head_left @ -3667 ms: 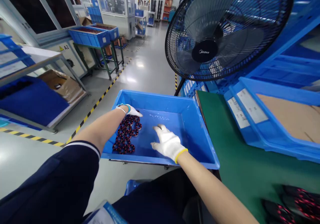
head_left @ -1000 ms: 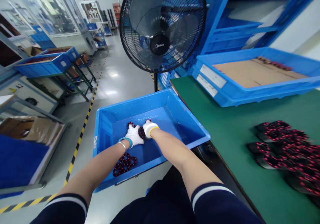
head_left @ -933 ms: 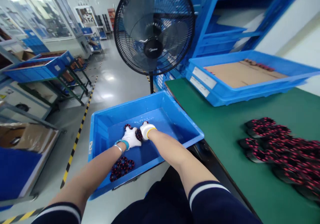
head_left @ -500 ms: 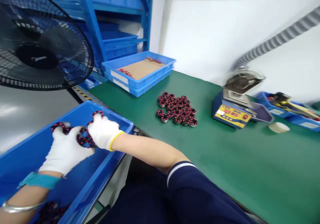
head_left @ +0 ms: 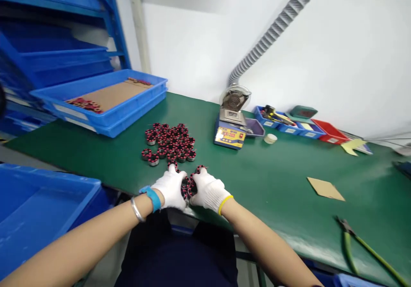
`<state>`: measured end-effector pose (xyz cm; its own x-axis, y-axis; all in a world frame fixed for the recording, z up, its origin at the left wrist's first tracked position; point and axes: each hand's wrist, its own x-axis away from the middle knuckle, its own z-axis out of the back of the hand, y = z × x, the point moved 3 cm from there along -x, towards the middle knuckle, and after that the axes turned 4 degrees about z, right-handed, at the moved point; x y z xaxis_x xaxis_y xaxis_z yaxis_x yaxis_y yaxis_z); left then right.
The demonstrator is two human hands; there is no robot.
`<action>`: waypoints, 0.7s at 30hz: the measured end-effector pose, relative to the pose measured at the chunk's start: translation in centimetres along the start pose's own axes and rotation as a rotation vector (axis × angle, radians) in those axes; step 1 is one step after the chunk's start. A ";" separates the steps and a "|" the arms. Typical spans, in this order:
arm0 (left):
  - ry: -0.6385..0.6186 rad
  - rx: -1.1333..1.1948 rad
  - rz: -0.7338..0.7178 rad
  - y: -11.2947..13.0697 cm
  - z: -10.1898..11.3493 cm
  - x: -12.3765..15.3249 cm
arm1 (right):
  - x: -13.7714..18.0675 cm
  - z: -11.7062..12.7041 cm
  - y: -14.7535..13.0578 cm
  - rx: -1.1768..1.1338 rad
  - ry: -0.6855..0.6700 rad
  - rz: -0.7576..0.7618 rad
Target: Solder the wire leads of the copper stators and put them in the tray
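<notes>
Left hand (head_left: 169,188) and right hand (head_left: 208,189), both in white gloves, press together around a handful of coils (head_left: 188,186), red-and-black wound rings gripped between the curled fingers just above the near edge of the green bench (head_left: 272,180). The hands hover just on the person's side of the heap of coils (head_left: 170,143) that lies loose on the bench. Far to the left of the heap and lower down stands an open blue bin (head_left: 48,201). Behind the heap to its left sits a blue tray (head_left: 109,107) lined with cardboard. To the heap's right stand a yellow-and-blue bench unit (head_left: 230,134), then a cardboard scrap (head_left: 325,188) and green-handled pliers (head_left: 348,231). The handful looks to be mid-carry toward the heap. Setting it down would call for lowering both hands together and opening them well in from the bench edge, so that no ring rolls off.
</notes>
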<state>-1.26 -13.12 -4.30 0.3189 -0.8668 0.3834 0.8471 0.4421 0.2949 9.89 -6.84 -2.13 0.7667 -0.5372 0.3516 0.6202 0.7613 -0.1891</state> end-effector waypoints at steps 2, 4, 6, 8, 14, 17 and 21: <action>-0.038 -0.065 -0.038 0.4 0.4 -0.9 | -0.2 0.2 2.0 -0.049 -0.024 0.062; -0.058 -0.114 -0.050 0.1 1.4 -0.9 | -0.2 1.1 4.3 -0.100 0.027 0.156; -0.007 -0.161 -0.008 0.0 2.9 -0.5 | 0.0 2.2 7.6 -0.158 0.138 0.186; 0.152 -0.174 0.046 0.6 4.2 -0.2 | -0.3 2.9 11.3 -0.197 0.224 0.110; 0.279 -0.212 -0.031 5.3 3.3 -4.3 | -3.8 0.2 13.9 -0.178 0.250 0.282; 0.236 -0.248 0.015 6.0 2.3 -6.6 | -5.2 -1.1 11.9 -0.097 0.280 0.397; 0.258 -0.276 0.044 6.1 2.3 -7.6 | -5.9 -1.4 10.6 0.003 0.260 0.412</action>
<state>0.48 -3.30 -3.43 0.4247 -0.8933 0.1470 0.9014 0.4323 0.0228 12.20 3.85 -7.48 0.9645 -0.2640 0.0072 0.2567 0.9305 -0.2615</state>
